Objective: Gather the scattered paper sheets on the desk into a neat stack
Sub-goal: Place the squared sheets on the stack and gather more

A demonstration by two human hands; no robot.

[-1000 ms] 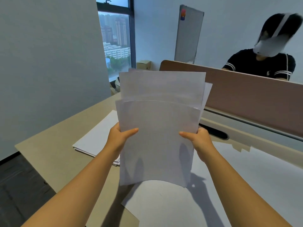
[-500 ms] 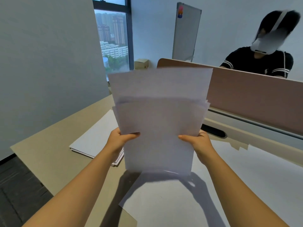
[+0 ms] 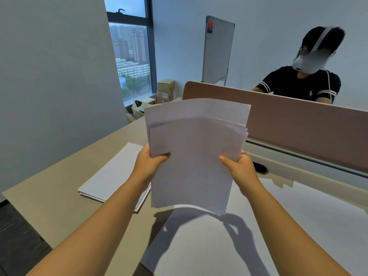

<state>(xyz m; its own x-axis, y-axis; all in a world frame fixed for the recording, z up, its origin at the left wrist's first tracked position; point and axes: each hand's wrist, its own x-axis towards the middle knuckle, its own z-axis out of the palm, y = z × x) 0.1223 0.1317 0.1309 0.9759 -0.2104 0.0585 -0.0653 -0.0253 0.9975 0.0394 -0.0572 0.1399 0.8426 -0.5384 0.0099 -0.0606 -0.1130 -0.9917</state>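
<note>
Paper sheets: a bundle of white sheets (image 3: 191, 156) is held upright in the air above the desk (image 3: 49, 200), between both hands. The sheets are not even; one at the back stands higher than the others, and the edges on the right side are fanned out.
Left hand: the left hand (image 3: 148, 165) grasps the left edge of the bundle, thumb on the front, the other fingers hidden behind the paper.
Right hand: the right hand (image 3: 240, 168) grasps the right edge in the same way, thumb on the front.
Second pile: a flat pile of paper (image 3: 111, 176) lies on the desk, to the left of the held bundle, partly under the left forearm.
Large sheet: a big white sheet (image 3: 258, 246) lies on the desk under the hands, and their shadow falls on it.
Background: another person (image 3: 298, 84) sits behind the brown divider (image 3: 298, 124); a whiteboard (image 3: 218, 50) and cardboard boxes (image 3: 165, 90) stand near the window (image 3: 131, 56).
</note>
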